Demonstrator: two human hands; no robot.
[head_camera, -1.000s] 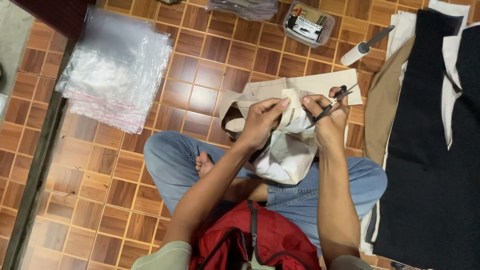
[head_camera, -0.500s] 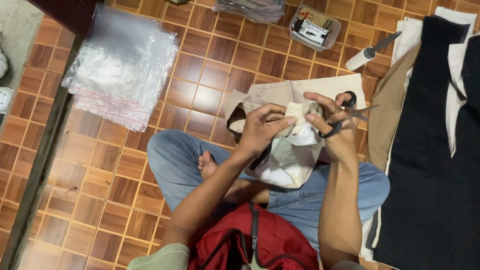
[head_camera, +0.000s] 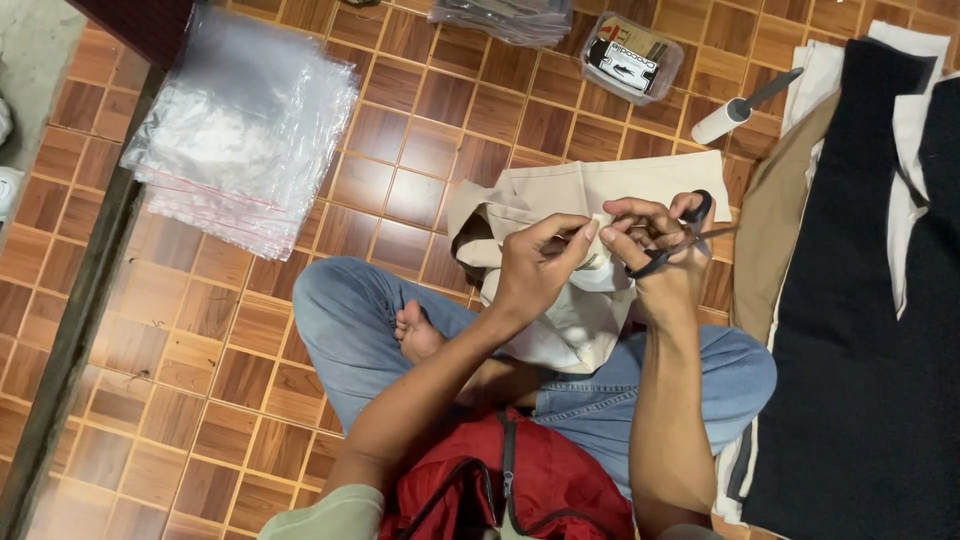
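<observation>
I sit cross-legged in blue jeans on a brown tiled floor with a beige garment (head_camera: 560, 195) across my lap and the floor. My left hand (head_camera: 535, 265) pinches the garment's pale inner fabric between thumb and fingers. My right hand (head_camera: 660, 250) holds small black scissors (head_camera: 690, 240) by the loops, with its fingertips close to the left hand's at the same spot on the cloth. The blades point right, away from the pinched spot.
A stack of clear plastic bags (head_camera: 245, 125) lies at upper left. A clear plastic box (head_camera: 630, 60) and a lint roller (head_camera: 740, 105) sit at the top. Folded black, beige and white garments (head_camera: 860, 300) fill the right side. A red bag (head_camera: 510, 490) rests below my lap.
Both hands have stayed on the garment; the right hand with the scissors has shifted slightly and its fingers have closed in toward the left hand's pinch.
</observation>
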